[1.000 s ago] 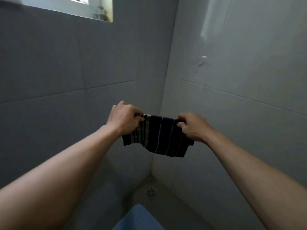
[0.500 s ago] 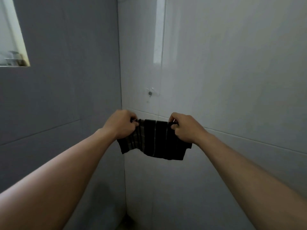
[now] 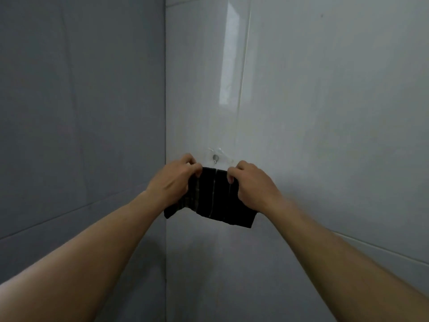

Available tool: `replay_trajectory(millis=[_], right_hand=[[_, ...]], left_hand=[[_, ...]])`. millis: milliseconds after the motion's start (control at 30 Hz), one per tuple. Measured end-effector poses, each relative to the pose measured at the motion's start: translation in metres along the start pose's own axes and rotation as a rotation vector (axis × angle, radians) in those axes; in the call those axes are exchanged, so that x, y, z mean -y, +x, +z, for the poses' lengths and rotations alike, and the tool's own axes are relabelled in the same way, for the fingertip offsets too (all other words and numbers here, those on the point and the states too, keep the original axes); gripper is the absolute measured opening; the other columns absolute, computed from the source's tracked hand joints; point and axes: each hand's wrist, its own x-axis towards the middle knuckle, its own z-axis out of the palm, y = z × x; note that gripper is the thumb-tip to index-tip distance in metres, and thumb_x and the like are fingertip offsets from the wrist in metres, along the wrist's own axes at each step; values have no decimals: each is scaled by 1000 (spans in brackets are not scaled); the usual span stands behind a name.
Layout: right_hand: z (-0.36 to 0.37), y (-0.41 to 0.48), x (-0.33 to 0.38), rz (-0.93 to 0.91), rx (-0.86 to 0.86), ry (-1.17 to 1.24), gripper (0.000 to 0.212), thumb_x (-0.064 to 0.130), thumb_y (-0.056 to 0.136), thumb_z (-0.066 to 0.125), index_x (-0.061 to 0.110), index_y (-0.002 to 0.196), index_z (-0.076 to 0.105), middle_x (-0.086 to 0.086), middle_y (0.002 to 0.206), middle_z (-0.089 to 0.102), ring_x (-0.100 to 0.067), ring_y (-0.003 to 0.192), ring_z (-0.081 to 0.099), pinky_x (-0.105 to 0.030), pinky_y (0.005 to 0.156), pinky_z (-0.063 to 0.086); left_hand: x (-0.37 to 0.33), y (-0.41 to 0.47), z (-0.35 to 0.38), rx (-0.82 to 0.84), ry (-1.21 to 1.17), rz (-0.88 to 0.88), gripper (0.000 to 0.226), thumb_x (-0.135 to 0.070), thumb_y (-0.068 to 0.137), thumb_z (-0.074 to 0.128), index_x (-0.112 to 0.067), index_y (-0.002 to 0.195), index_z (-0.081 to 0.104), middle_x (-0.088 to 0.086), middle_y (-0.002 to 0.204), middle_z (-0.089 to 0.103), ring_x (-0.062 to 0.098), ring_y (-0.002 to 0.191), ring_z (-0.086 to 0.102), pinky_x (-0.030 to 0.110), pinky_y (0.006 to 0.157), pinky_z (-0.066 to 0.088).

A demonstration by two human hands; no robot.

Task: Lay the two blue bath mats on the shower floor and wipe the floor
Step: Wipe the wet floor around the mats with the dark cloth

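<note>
Two arms: both of mine reach forward and up toward the small metal wall hook (image 3: 216,158), bare to the bottom edge of the frame, converging just below it.
Left hand (image 3: 173,182): just below and left of the hook, back of the hand toward me, fingers curled in and thumb pressed down, pinching the left top corner of the dark striped cloth (image 3: 214,197).
Right hand (image 3: 251,185): just below and right of the hook, knuckles up, fingers folded over the cloth's right top edge, thumb tucked on the near side.
Grip: both hands are closed tight on the cloth, nothing else in either.
Cloth: a small, nearly black rag with thin pale stripes running top to bottom; it is stretched short between my two hands, and its top edge sits right under the hook, close to it, though I cannot tell whether it touches.
Cloth hang: the lower part droops below my hands, the left corner hanging behind my left wrist and the right corner lower, under my right wrist.
Hook: a little silver peg on a clear adhesive patch (image 3: 219,156) stuck to the glossy pale grey tiled wall (image 3: 325,112).
Corner: left of the hook, the pale wall meets a darker grey tiled wall (image 3: 81,101).
Bath mats: the blue mats and the shower floor lie outside my view.
</note>
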Motion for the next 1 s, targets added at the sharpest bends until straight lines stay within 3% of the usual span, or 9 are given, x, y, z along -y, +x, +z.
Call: replay_trajectory(millis=[67, 233, 367, 633, 767, 867, 1000], right_hand=[[12, 21, -7, 22, 23, -38, 40, 1, 89, 46, 26, 114, 64, 0, 110, 52, -23, 100, 50, -30, 77, 38], [35, 64, -14, 36, -3, -188, 47, 8, 95, 46, 29, 135, 59, -4, 116, 49, -27, 107, 48, -37, 86, 40], [50, 90, -24, 61, -88, -323, 36, 16, 98, 45, 27, 127, 64, -5, 112, 48, -29, 106, 47, -38, 83, 37], [76, 94, -34, -2, -116, -472, 29, 21, 96, 48, 22, 121, 64, -8, 111, 51, -29, 100, 53, -36, 73, 35], [88, 88, -34, -5, -78, -519, 25, 21, 85, 65, 22, 109, 70, -7, 100, 57, -27, 85, 58, -35, 66, 40], [90, 85, -34, -26, -78, -512, 31, 21, 84, 67, 19, 116, 68, -9, 99, 58, -28, 85, 59, -37, 66, 43], [88, 81, -36, -66, -63, -483, 35, 21, 89, 63, 18, 124, 62, -10, 106, 57, -29, 92, 57, -38, 73, 43]], left_hand=[[19, 18, 13, 3, 35, 23, 36, 1, 85, 57, -18, 112, 71, 8, 119, 53, 32, 85, 62, 45, 69, 55], [47, 55, 43, 0, 140, 80, 40, -7, 86, 67, -26, 121, 70, 14, 114, 53, 35, 84, 60, 38, 58, 48], [56, 78, 67, -30, 201, 105, 41, -17, 85, 72, -27, 125, 65, 16, 103, 52, 33, 70, 56, 33, 53, 35], [64, 88, 118, -99, 233, 69, 44, -15, 73, 82, -19, 115, 68, 14, 92, 53, 29, 59, 52, 36, 57, 37], [64, 76, 124, -31, 208, 70, 55, -10, 61, 87, -17, 114, 70, 14, 93, 57, 31, 63, 57, 39, 61, 44], [63, 73, 122, -4, 183, 68, 59, -8, 61, 86, -17, 116, 70, 13, 97, 59, 32, 71, 60, 38, 62, 44], [65, 71, 120, -41, 79, 74, 40, -7, 73, 74, -16, 112, 73, 12, 98, 61, 32, 75, 59, 36, 62, 43]])
